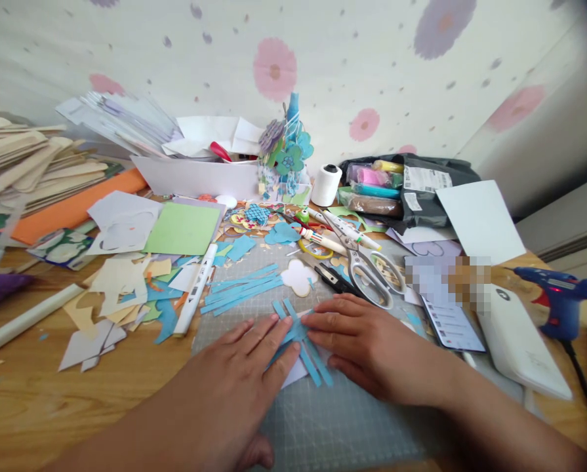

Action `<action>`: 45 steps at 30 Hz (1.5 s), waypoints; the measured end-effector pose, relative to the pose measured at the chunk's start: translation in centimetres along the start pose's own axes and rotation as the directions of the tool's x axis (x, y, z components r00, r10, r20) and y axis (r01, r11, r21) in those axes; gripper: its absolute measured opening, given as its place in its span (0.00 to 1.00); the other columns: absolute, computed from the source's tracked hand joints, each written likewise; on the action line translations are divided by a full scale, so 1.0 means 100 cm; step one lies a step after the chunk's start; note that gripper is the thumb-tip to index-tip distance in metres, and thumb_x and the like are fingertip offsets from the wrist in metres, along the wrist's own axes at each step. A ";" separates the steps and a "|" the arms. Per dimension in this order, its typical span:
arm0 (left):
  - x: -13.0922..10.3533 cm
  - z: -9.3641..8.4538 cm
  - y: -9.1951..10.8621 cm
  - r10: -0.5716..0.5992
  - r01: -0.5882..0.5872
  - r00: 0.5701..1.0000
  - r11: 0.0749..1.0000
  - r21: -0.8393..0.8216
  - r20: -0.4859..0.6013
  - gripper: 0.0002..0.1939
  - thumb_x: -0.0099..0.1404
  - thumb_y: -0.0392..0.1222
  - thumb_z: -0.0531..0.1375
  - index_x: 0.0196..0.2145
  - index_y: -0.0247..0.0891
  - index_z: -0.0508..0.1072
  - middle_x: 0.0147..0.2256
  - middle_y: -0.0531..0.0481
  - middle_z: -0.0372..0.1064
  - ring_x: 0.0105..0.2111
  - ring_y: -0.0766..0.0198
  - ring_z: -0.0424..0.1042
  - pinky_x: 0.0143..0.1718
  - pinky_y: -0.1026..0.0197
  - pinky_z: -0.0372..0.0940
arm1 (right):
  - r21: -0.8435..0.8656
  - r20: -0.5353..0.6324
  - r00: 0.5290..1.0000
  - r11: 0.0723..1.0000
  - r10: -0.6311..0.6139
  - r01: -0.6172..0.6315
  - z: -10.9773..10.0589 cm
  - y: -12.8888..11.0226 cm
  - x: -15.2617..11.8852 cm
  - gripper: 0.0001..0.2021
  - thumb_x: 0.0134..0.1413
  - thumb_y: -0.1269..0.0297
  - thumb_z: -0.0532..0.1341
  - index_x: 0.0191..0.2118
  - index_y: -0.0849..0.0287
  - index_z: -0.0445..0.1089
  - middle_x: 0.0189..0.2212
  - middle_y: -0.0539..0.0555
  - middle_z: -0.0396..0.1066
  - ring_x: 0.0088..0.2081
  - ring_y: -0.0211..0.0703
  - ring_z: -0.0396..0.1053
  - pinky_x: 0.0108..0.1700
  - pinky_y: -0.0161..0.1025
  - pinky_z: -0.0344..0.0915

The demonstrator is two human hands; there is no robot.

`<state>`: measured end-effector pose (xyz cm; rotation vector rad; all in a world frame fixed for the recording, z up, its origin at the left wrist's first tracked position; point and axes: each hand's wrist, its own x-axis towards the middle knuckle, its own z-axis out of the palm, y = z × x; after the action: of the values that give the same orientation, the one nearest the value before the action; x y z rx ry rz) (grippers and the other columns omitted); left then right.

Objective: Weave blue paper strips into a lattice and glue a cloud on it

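Note:
Several blue paper strips (pixel 317 367) cross one another on the grey cutting mat (pixel 342 432), partly over a piece of pale paper (pixel 294 373). From the left, my left hand (pixel 254 357) lies over the strips with fingers stretched out, fingertips at the crossing. My right hand (pixel 366 344) rests flat from the other side, its fingertips touching the strips near the same spot. Both hands hide parts of the strips. Just beyond them lie more loose blue strips (pixel 244 287) and a white flower-shaped paper cutout (pixel 299 276).
Scissors (pixel 372 278) and a black cutter (pixel 335 278) lie beyond my right hand. A phone (pixel 453 321), a white power bank (pixel 524 347) and a blue glue gun (pixel 563 295) sit at right. Left are a white marker (pixel 195 292), paper scraps (pixel 121 282) and wooden sticks (pixel 32 157).

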<state>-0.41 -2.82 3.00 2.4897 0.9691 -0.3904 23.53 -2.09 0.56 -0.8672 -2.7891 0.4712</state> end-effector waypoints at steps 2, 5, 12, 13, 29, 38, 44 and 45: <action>0.001 0.000 0.002 -0.018 0.018 0.999 1.000 0.010 0.035 0.42 0.48 0.37 0.71 0.60 0.39 0.63 0.64 0.34 0.47 0.63 0.38 0.50 0.60 0.37 0.53 | 0.008 0.038 0.999 1.000 0.011 -0.011 0.001 -0.002 0.001 0.16 0.63 0.67 0.55 0.55 0.61 0.67 0.58 0.54 0.67 0.58 0.48 0.60 0.62 0.50 0.53; 0.001 -0.002 0.007 -0.036 0.034 0.997 0.999 0.029 0.074 0.42 0.49 0.38 0.71 0.60 0.39 0.64 0.64 0.34 0.46 0.63 0.38 0.49 0.60 0.36 0.52 | 0.021 0.057 0.998 0.999 0.025 -0.026 0.002 -0.002 0.002 0.16 0.63 0.67 0.56 0.55 0.60 0.67 0.58 0.53 0.67 0.58 0.48 0.61 0.63 0.49 0.53; -0.001 -0.005 -0.026 0.098 -0.101 0.979 0.995 -0.004 -0.177 0.27 0.58 0.46 0.65 0.56 0.47 0.68 0.61 0.44 0.61 0.59 0.44 0.61 0.57 0.44 0.60 | 0.021 -0.169 0.985 0.999 -0.032 0.036 0.001 0.005 -0.002 0.15 0.62 0.69 0.56 0.54 0.61 0.68 0.54 0.59 0.71 0.55 0.47 0.66 0.60 0.51 0.57; 0.002 -0.005 -0.037 0.068 -0.073 0.961 0.997 -0.008 -0.269 0.20 0.64 0.45 0.59 0.54 0.47 0.69 0.56 0.45 0.67 0.56 0.49 0.66 0.54 0.47 0.62 | 0.014 -0.229 0.973 0.999 -0.034 0.039 0.000 0.006 -0.003 0.15 0.62 0.70 0.56 0.54 0.61 0.68 0.53 0.60 0.71 0.54 0.47 0.67 0.59 0.51 0.58; 0.029 -0.003 -0.082 -0.315 0.328 0.844 0.943 -0.046 -0.435 0.06 0.62 0.39 0.52 0.29 0.40 0.68 0.33 0.48 0.69 0.33 0.57 0.70 0.33 0.59 0.60 | -0.063 -0.425 0.905 0.998 -0.025 -0.002 0.003 0.015 -0.005 0.12 0.60 0.73 0.57 0.47 0.60 0.71 0.45 0.59 0.75 0.45 0.47 0.72 0.55 0.53 0.62; 0.019 -0.012 -0.088 -0.371 0.375 0.787 0.922 -0.095 -0.492 0.13 0.66 0.45 0.49 0.32 0.42 0.71 0.33 0.49 0.73 0.34 0.56 0.71 0.32 0.60 0.58 | -0.043 -0.437 0.899 0.999 -0.014 -0.006 0.003 0.015 -0.003 0.12 0.60 0.73 0.57 0.48 0.58 0.71 0.45 0.59 0.75 0.44 0.47 0.72 0.53 0.53 0.64; 0.017 -0.012 -0.061 -0.320 0.267 0.743 0.947 -0.178 -0.588 0.11 0.67 0.44 0.49 0.32 0.41 0.69 0.29 0.53 0.72 0.30 0.60 0.70 0.31 0.62 0.58 | 0.013 -0.565 0.825 1.000 0.009 -0.002 0.005 0.012 -0.001 0.15 0.60 0.73 0.56 0.51 0.57 0.69 0.48 0.61 0.73 0.48 0.49 0.71 0.50 0.51 0.68; 0.018 -0.009 -0.052 -0.270 0.180 0.760 0.962 -0.207 -0.592 0.11 0.67 0.44 0.50 0.32 0.41 0.69 0.29 0.53 0.72 0.30 0.62 0.70 0.32 0.63 0.59 | 0.022 -0.586 0.810 1.000 0.017 -0.006 0.006 0.010 -0.001 0.16 0.61 0.73 0.56 0.53 0.57 0.68 0.49 0.61 0.72 0.49 0.49 0.71 0.50 0.51 0.68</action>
<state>-2.65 2.11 1.54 2.4040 1.4958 0.4591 23.98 -1.46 -0.33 -0.8468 -2.2021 0.1794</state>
